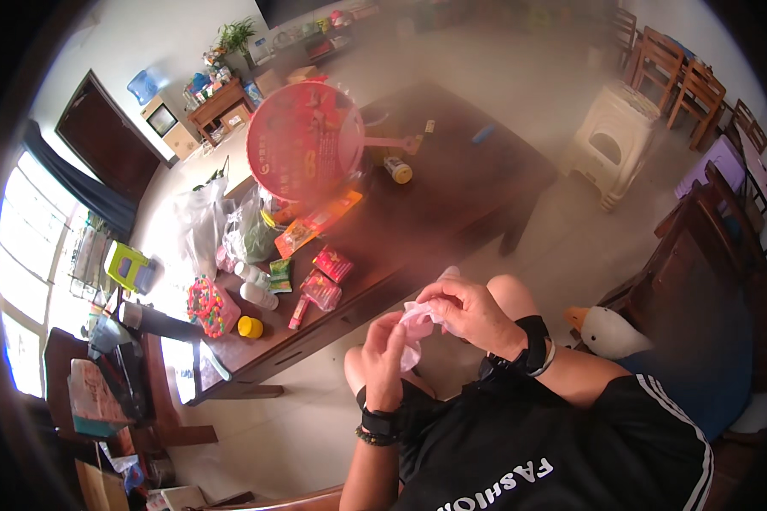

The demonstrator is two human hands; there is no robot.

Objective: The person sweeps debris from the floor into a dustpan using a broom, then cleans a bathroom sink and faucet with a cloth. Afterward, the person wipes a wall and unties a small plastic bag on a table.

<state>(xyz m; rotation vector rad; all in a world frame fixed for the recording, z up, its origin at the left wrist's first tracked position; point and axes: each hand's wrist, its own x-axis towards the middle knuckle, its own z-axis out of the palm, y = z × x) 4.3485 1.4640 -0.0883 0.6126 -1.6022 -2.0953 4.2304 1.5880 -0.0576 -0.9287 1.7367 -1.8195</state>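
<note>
Above my lap, my left hand (384,356) and my right hand (475,317) pinch a crumpled, thin, pale pink sheet (417,329) between them. Whether it is plastic film or cloth I cannot make out. The left fingers grip its left side and the right thumb and fingers its upper right, with part of it hanging below. Closest to my hands on the dark wooden table (418,221) lie two red packs (321,290), a slim red box (298,312) and a green packet (280,275).
A red round fan (307,140) stands among plastic bags (200,226) on the table. White bottles (258,295), a yellow-lidded jar (250,327) and a patterned pink box (212,305) sit at its left end. A white stool (614,140) is beyond; a plush goose (612,333) lies to my right.
</note>
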